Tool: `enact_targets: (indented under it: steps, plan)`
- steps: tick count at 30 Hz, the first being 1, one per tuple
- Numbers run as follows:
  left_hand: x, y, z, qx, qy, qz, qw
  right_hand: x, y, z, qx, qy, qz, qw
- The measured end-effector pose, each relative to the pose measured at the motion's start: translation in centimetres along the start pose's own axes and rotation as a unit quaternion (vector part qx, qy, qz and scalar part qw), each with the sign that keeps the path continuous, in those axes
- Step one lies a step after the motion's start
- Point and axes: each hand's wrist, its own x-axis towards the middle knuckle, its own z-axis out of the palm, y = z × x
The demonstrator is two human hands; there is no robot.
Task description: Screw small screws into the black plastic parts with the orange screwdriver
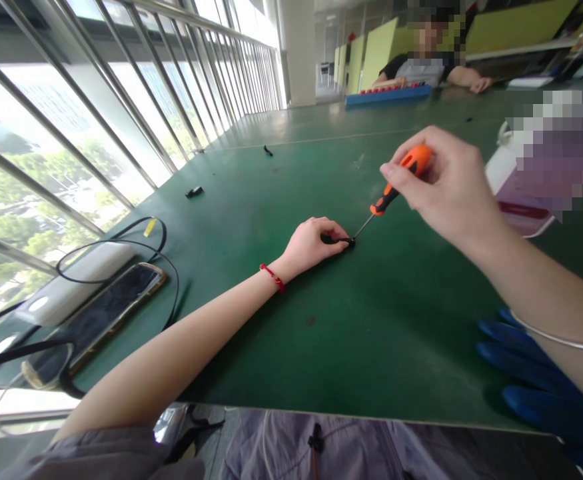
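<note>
My left hand rests on the green table, its fingers pinching a small black part against the surface. Above and to the right, my right hand is closed round the orange and black handle of a screwdriver. The screwdriver slants down to the left, and its metal tip meets the black part just beyond my left fingertips. Most of the black part is hidden by my left fingers.
At the left lie a phone, a grey-white device and looping black cables. Two small black pieces lie farther back. Blue gloves are at the right. Across the table sits a person behind a blue rack.
</note>
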Motion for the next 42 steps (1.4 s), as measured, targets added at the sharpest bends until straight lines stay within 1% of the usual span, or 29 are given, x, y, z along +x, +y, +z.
enact_targets:
  steps: [4,6,11,14,17,20,23,27,29,33,36,40,42]
  plan:
    - [0.0,0.0,0.0,-0.009,-0.003,0.007,1.0,-1.1,0.2,-0.2,-0.038,0.043,-0.043,0.997]
    - [-0.1,0.0,0.0,-0.011,-0.002,0.01,1.0,-1.6,0.1,-0.4,-0.045,0.05,-0.055,0.996]
    - [-0.1,0.1,0.0,-0.015,-0.006,0.012,1.0,-2.3,0.4,-0.6,0.005,0.06,-0.064,0.996]
    - [-0.2,0.1,0.1,-0.02,-0.005,0.013,1.0,-2.5,0.6,-0.5,0.018,0.058,-0.054,0.997]
    - [-0.3,0.3,0.1,-0.021,-0.008,0.012,1.0,-2.7,0.2,-0.5,-0.025,0.056,-0.032,0.998]
    - [-0.4,0.5,0.0,-0.023,-0.013,0.015,1.0,-3.0,-0.6,-0.6,-0.051,0.049,-0.025,0.997]
    - [-0.5,0.6,0.1,-0.018,-0.012,0.02,1.0,-3.2,-0.8,-0.4,-0.037,0.049,-0.043,0.997]
    - [-0.6,0.6,0.1,-0.006,-0.007,0.028,1.0,-3.3,-0.4,-0.2,0.028,0.062,-0.076,0.995]
    - [-0.6,0.6,0.1,-0.006,-0.007,0.027,1.0,-3.3,-0.4,-0.1,0.034,0.055,-0.061,0.996]
    - [-0.6,0.7,0.1,-0.01,-0.006,0.027,1.0,-3.5,-0.9,-0.2,-0.03,0.035,-0.017,0.999]
    - [-0.6,0.6,0.1,-0.01,-0.006,0.026,1.0,-3.5,-1.1,-0.2,-0.03,0.027,-0.026,0.999]
    - [-0.5,0.4,0.1,-0.009,-0.006,0.025,1.0,-3.4,-0.7,-0.2,0.019,0.043,-0.061,0.997]
    - [-0.4,0.4,0.1,-0.007,-0.006,0.025,1.0,-3.4,-0.5,-0.2,0.028,0.043,-0.053,0.997]
